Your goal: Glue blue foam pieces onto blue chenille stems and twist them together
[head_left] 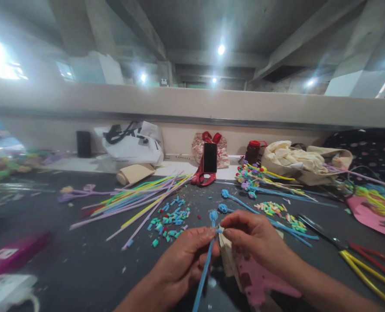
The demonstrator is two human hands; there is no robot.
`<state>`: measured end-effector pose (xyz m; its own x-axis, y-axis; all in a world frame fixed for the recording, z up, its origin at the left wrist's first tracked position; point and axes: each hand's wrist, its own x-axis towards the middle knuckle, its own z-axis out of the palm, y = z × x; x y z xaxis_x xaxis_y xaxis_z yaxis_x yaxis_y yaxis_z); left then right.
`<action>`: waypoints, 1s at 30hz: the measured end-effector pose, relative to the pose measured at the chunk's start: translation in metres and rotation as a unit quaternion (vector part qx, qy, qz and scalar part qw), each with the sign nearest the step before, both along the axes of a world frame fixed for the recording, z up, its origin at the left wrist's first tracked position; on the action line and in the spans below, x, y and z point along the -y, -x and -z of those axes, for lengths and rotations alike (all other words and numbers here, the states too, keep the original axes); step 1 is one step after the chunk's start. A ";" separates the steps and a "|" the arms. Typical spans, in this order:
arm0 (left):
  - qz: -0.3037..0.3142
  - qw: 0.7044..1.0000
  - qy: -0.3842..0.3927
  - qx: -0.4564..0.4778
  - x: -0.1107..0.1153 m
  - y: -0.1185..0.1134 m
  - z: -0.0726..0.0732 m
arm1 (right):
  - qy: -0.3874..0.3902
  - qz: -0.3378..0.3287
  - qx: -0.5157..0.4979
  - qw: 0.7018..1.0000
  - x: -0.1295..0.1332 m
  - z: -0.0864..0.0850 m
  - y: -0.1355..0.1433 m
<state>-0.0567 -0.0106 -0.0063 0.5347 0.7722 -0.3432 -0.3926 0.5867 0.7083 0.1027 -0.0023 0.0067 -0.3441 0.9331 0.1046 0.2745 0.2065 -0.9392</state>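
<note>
One blue stem [203, 275] rises from the lower edge into our left hand [189, 251], over the dark surface [91, 260]. Our left fingers are clamped on it, just below its looped head [213, 216]. Our right hand [257, 236] meets it at a short blue end beside the neck; its thumb and forefinger nearly come together there, though we cannot tell whether they grip. Under our right wrist lies a pink object [260, 277], partly hidden.

Judging by how things lie, the head of our stem is shaped, and the neck seems unfinished. Just beyond, two blue pieces [241, 200] with similar heads look done, as does a bunch of many-coloured heads [249, 177] farther right. Plenty seems left: loose cut bits [173, 221] are scattered ahead, and long straight stems [140, 201] without heads lie to the left.

Farthest back stand our containers. A beige bag [309, 175] holds crumpled cream cloth; a bottle [252, 154] has a red lid, its contents too dark to tell. We cannot see inside the white bag [137, 145] or the patterned bag [198, 145] behind the phone [210, 157].
</note>
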 end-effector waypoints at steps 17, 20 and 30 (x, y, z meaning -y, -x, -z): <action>0.033 0.994 -0.043 -0.097 0.002 0.000 0.000 | -0.016 -0.006 -0.002 1.000 -0.004 -0.002 -0.009; 0.037 0.993 -0.023 -0.109 0.001 -0.001 -0.002 | -0.057 0.003 -0.011 0.998 -0.011 -0.005 -0.019; 0.098 0.985 -0.039 -0.136 -0.002 0.002 0.009 | -0.170 -0.067 0.043 0.982 -0.017 0.000 -0.023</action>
